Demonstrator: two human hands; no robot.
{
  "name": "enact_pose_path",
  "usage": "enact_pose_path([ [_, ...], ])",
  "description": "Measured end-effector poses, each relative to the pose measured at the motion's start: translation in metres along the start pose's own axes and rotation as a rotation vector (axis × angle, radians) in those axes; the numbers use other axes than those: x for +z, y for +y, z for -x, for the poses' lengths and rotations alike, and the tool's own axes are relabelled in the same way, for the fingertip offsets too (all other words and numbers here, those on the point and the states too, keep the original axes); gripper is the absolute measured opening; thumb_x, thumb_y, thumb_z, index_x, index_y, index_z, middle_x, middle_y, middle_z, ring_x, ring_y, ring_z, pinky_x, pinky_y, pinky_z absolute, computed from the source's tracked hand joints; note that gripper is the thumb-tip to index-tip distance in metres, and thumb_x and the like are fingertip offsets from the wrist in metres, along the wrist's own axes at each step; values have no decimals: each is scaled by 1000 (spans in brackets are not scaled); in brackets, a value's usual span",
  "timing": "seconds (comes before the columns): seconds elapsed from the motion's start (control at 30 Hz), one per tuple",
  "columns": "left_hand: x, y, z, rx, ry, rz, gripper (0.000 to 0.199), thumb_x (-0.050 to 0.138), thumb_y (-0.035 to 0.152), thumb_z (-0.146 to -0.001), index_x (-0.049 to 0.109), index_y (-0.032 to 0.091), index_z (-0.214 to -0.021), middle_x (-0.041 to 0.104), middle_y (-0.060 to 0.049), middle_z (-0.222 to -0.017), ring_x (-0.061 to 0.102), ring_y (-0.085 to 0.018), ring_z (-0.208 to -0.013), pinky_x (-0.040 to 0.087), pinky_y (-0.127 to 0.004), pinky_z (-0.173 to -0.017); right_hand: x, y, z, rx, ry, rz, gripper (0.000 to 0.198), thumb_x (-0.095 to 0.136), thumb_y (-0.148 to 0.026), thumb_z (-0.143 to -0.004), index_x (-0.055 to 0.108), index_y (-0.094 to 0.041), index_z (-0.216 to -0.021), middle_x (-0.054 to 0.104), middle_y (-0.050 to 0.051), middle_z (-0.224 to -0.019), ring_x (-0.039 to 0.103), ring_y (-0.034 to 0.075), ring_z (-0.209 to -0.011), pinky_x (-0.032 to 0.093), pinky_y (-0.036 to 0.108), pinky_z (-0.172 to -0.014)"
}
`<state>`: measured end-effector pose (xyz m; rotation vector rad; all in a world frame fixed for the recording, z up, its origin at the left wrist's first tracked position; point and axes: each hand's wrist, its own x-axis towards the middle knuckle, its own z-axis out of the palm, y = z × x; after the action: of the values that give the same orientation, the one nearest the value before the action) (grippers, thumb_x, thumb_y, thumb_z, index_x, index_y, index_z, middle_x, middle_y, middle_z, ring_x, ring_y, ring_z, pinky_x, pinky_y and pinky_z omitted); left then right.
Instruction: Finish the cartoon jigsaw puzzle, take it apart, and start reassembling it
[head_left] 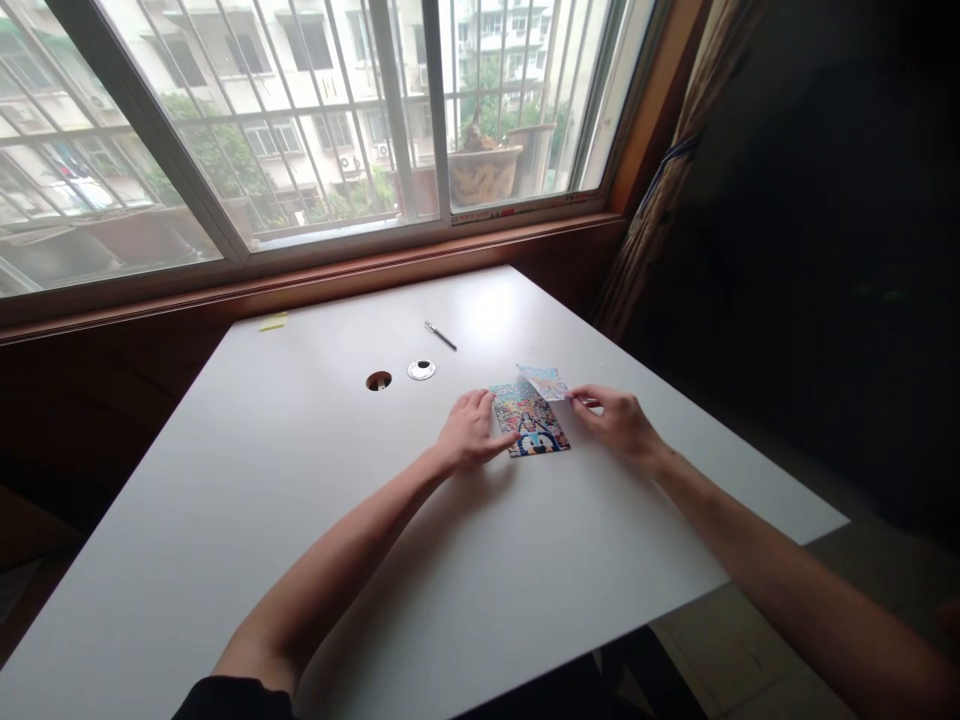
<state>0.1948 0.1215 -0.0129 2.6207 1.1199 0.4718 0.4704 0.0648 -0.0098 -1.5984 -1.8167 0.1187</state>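
Card (529, 420) pinned flat under left hand (471, 432); sheet (545, 381) pinched by right hand (616, 420) (thin, light, bendy; best gripped at edges).

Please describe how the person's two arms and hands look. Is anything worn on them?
Both forearms are bare up to the elbow. The left hand and the right hand wear no gloves, and no rings, watch or bracelet can be seen. At the bottom edge, a dark sleeve covers the left upper arm. The right arm leaves the picture before any sleeve shows.
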Motion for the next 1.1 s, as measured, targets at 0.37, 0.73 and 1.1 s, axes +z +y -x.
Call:
enact_pose_path([
  [0.37, 26, 36, -16, -1, -89, -90, 97, 38, 80, -86, 29, 12, -155, 18, -19, -165, 12, -41, -152, 13, -55, -124, 2, -6, 3, 2, 80, 8, 20, 54, -28, -89, 70, -21, -100, 76, 4, -100, 74, 21, -81, 60, 32, -76],
  [0.73, -31, -31, 68, -42, -172, -132, 95, 36, 81, -86, 28, 17, -156, 17, -15, -166, 12, -38, -153, 11, -55, -124, 6, -29, 9, -166, -21, 84, 13, 55, -26, -91, 64, -22, -99, 75, 5, -102, 73, 21, -81, 58, 31, -70],
  [1.1, -74, -83, 152, -223, -132, -126, 89, 45, 78, -86, 32, 22, -154, 21, -13, -165, 15, -36, -152, 9, -55, -124, 26, -68, 12, -308, -128, 96, 9, 51, -22, -89, 59, -22, -93, 72, 8, -105, 67, 20, -74, 55, 33, -72],
])
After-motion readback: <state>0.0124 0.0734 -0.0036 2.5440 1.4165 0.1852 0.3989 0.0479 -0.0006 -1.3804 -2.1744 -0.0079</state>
